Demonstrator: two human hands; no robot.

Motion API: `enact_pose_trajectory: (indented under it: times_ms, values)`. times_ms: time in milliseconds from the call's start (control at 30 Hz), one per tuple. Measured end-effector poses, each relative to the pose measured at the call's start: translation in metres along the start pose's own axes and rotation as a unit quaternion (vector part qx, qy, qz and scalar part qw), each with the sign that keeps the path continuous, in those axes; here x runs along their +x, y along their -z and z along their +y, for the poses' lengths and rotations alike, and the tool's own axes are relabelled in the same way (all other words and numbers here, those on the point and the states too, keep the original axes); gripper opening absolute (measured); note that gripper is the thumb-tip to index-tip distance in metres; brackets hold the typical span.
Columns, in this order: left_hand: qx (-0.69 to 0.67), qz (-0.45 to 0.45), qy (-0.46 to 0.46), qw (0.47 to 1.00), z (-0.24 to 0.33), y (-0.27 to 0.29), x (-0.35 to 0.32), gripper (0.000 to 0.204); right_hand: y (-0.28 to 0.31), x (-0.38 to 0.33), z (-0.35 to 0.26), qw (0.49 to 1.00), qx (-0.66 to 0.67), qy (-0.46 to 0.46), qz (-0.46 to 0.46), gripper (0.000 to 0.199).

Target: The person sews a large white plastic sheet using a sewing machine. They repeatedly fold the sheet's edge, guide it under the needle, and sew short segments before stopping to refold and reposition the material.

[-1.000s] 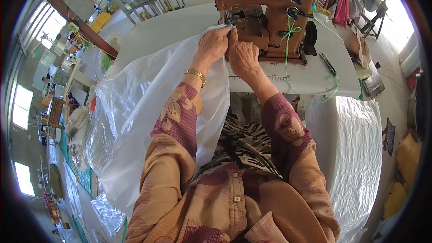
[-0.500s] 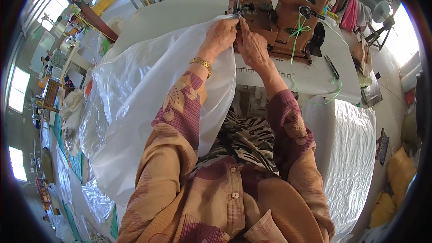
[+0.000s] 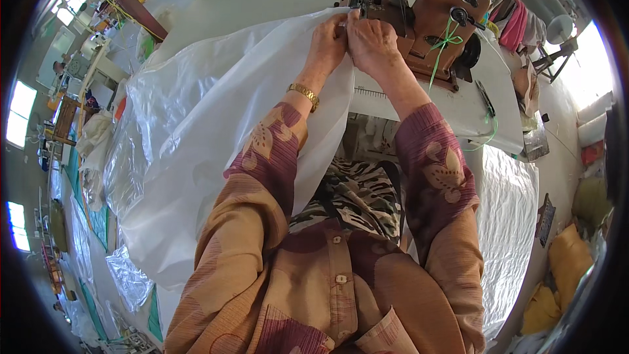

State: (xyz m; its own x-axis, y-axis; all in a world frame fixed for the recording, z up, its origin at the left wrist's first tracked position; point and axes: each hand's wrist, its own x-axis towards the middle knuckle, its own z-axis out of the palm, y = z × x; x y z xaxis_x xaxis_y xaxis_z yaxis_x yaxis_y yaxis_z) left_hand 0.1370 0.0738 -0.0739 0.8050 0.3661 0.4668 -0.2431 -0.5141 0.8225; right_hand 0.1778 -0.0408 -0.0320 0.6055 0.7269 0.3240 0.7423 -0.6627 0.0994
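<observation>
A large clear plastic sheet (image 3: 196, 131) hangs from the white sewing table (image 3: 262, 0) down over my left side. My left hand (image 3: 325, 42) pinches the sheet's top edge close to the needle of a brown industrial sewing machine (image 3: 426, 0). My right hand (image 3: 373, 46) presses against the left one and grips the same edge just in front of the machine's head. A gold bracelet sits on my left wrist. A green thread (image 3: 445, 42) hangs down the machine's front.
More white woven sheeting (image 3: 508, 223) drapes off the table at my right. Yellow sacks (image 3: 570, 262) lie on the floor at the far right. Pink cloth (image 3: 514, 26) hangs behind the machine. Crumpled plastic (image 3: 128, 278) and workbenches line the left side.
Both hands have moved up with the sheet's edge, closer to the needle. The view has tipped down and the machine now sits at the top edge.
</observation>
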Motion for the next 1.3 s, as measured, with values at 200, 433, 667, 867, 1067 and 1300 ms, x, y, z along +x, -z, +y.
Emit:
enact_pose_trajectory:
  times_ms: [200,433,667,867,1067,1300]
  values:
    - [0.163,0.080,-0.044,0.982,0.005,-0.004,-0.018,0.031,-0.020,0.005,0.005,0.991,-0.083,0.052,0.091,0.056]
    - [0.126,0.091,-0.047,0.987,0.006,-0.004,-0.022,0.031,-0.005,-0.007,0.015,0.998,0.054,0.014,0.031,0.055]
    - [0.137,0.093,-0.069,0.984,0.012,-0.007,-0.025,0.030,0.003,-0.013,0.012,0.993,0.112,-0.029,0.000,0.056]
    - [0.012,0.007,0.012,1.000,0.011,0.002,-0.018,0.034,-0.001,-0.014,0.014,0.996,0.089,-0.025,-0.009,0.061]
    - [0.179,0.045,-0.088,0.979,0.016,0.001,-0.030,0.039,-0.006,-0.009,0.014,0.997,0.074,-0.002,0.007,0.070]
    - [0.198,0.034,-0.021,0.979,0.027,0.001,-0.024,0.038,0.003,-0.009,0.016,0.999,0.031,0.013,-0.013,0.061]
